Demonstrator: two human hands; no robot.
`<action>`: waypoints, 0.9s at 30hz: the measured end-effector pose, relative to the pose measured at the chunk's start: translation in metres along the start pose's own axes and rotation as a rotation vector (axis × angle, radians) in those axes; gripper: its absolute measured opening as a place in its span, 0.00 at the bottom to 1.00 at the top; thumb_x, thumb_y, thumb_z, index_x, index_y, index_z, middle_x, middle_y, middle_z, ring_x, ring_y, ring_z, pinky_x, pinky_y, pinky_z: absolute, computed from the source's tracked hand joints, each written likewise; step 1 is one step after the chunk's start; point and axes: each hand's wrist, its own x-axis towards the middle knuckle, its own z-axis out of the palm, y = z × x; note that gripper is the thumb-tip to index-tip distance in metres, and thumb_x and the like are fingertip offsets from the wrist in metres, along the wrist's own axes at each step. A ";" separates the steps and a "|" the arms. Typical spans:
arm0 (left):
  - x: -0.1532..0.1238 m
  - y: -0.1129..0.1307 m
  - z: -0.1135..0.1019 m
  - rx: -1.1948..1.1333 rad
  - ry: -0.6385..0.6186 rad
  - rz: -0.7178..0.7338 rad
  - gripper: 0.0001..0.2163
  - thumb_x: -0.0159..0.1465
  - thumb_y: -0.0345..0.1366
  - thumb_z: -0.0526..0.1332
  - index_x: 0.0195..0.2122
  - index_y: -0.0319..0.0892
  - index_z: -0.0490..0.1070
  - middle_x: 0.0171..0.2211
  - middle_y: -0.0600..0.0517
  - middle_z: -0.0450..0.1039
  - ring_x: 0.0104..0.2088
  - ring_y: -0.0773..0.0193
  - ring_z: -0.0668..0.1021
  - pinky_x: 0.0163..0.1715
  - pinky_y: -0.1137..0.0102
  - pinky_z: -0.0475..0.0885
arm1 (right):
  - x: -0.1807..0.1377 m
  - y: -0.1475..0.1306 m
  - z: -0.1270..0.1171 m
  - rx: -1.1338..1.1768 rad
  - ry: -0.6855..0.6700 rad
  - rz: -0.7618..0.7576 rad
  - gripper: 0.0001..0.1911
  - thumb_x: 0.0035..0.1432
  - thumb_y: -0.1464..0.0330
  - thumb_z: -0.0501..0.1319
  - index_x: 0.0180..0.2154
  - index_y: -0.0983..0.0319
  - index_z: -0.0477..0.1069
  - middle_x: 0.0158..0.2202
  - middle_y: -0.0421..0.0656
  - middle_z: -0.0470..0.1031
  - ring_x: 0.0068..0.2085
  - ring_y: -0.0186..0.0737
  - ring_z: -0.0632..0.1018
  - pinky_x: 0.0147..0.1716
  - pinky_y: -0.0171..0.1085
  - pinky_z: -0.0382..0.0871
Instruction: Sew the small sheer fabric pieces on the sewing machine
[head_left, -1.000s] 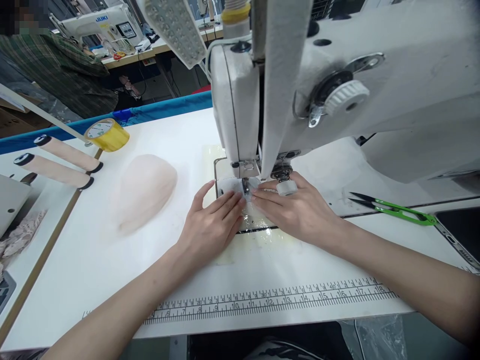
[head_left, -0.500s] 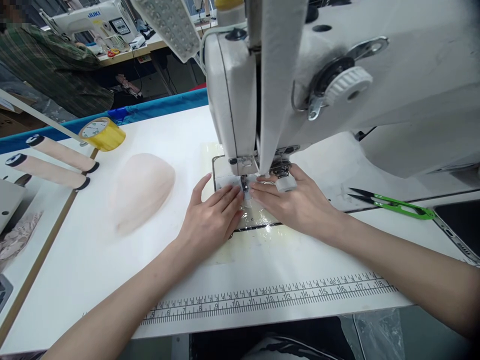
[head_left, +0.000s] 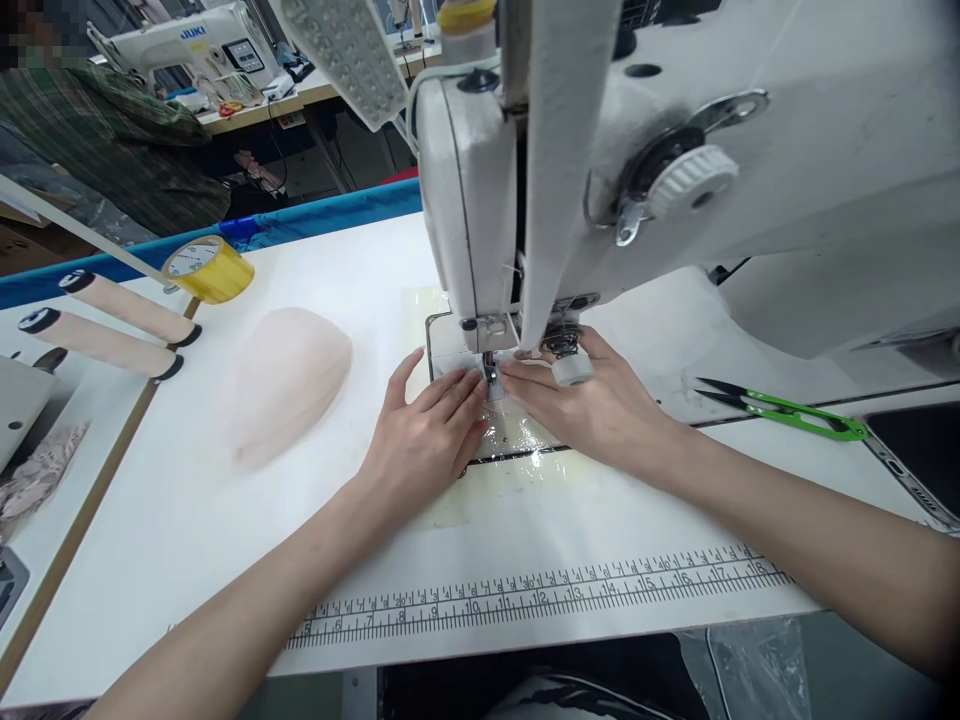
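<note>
My left hand (head_left: pixel 421 432) lies flat on the sewing machine bed, left of the presser foot (head_left: pixel 490 370), with its fingers stretched towards the foot and the thumb apart. From the right, my right hand (head_left: pixel 600 412) reaches in with straight, flat fingers; a white knob low on the machine head hides part of it. Under the fingertips of both hands is a thin, pale, see-through piece (head_left: pixel 452 362), hard to tell from the bed. The white sewing machine (head_left: pixel 469 190) stands over my hands. Left of them, a sheer pale pink fabric piece (head_left: pixel 294 385) rests on the table.
Green thread snips (head_left: pixel 806 415) and a dark phone (head_left: pixel 919 450) lie at the right. Yellow tape (head_left: pixel 219 270) and two thread spools (head_left: pixel 112 345) are at the left. A printed ruler (head_left: pixel 525 605) runs along the front edge. Behind, a person in a plaid shirt (head_left: pixel 97 130) is near another machine.
The camera view has shifted slightly. In the slot of the machine head, a small metal lever now shows. Both hands stay in nearly the same place beside the presser foot.
</note>
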 end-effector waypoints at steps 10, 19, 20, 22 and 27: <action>0.001 -0.002 -0.008 0.164 -0.003 -0.050 0.18 0.67 0.47 0.57 0.49 0.37 0.72 0.45 0.43 0.79 0.44 0.52 0.80 0.53 0.51 0.63 | -0.002 -0.001 -0.002 -0.185 0.141 -0.085 0.16 0.59 0.78 0.52 0.37 0.63 0.78 0.34 0.44 0.81 0.39 0.42 0.76 0.53 0.47 0.61; 0.006 -0.010 -0.014 0.039 0.067 0.050 0.07 0.66 0.29 0.58 0.43 0.41 0.72 0.43 0.50 0.79 0.42 0.62 0.80 0.49 0.60 0.67 | -0.003 -0.021 -0.003 -0.033 0.233 -0.105 0.17 0.57 0.81 0.52 0.41 0.63 0.75 0.35 0.41 0.80 0.31 0.35 0.74 0.42 0.38 0.63; 0.005 -0.011 -0.012 -0.025 0.031 0.047 0.08 0.67 0.28 0.57 0.45 0.41 0.72 0.44 0.51 0.79 0.43 0.63 0.79 0.52 0.59 0.66 | -0.003 -0.022 -0.003 -0.030 0.227 -0.107 0.16 0.58 0.80 0.52 0.40 0.64 0.75 0.36 0.41 0.80 0.31 0.35 0.75 0.42 0.39 0.63; 0.004 -0.013 -0.009 -0.113 -0.010 0.026 0.09 0.67 0.28 0.56 0.46 0.41 0.72 0.42 0.52 0.79 0.40 0.65 0.80 0.55 0.58 0.66 | -0.003 -0.022 -0.003 -0.064 0.224 -0.091 0.13 0.59 0.78 0.54 0.39 0.64 0.76 0.34 0.42 0.80 0.31 0.36 0.74 0.43 0.40 0.62; 0.001 -0.014 -0.005 -0.137 -0.021 0.047 0.12 0.68 0.29 0.55 0.51 0.38 0.71 0.44 0.48 0.76 0.47 0.61 0.78 0.61 0.55 0.63 | -0.005 -0.020 0.001 -0.191 0.218 -0.055 0.09 0.60 0.77 0.57 0.34 0.63 0.75 0.33 0.40 0.78 0.30 0.36 0.72 0.44 0.39 0.61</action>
